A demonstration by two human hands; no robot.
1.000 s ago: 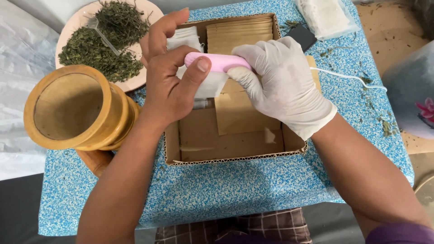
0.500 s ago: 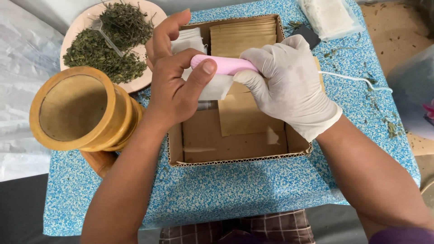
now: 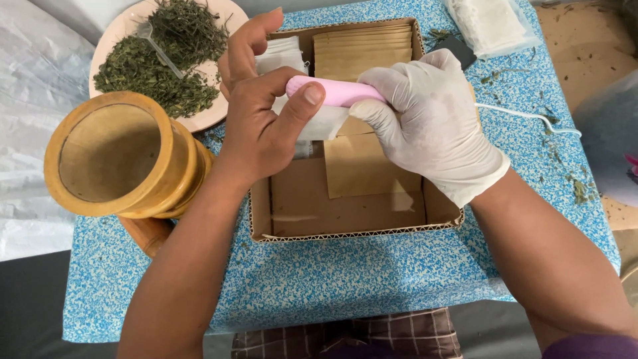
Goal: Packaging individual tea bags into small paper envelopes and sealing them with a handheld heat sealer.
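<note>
My bare left hand point(image 3: 262, 123) grips a small white sachet point(image 3: 323, 126), thumb pressed on the tip of a pink handheld sealer point(image 3: 335, 91). My right hand point(image 3: 432, 123), in a white glove, is closed around the other end of the pink sealer, whose white cord point(image 3: 525, 116) trails off to the right. Both hands hover over an open cardboard box point(image 3: 352, 213) that holds brown paper envelopes point(image 3: 364, 50) and a stack of white sachets point(image 3: 282, 53).
A wooden mortar point(image 3: 116, 156) stands at the left on the blue speckled cloth point(image 3: 359, 272). Behind it a plate point(image 3: 126, 26) bears dried green herbs and a small clear spoon. A clear bag of white sachets point(image 3: 488, 23) lies at the back right. Herb crumbs dot the cloth.
The view has shifted slightly, so everything sits a little further right. Both hands keep the same grip on the sachet and pink sealer.
</note>
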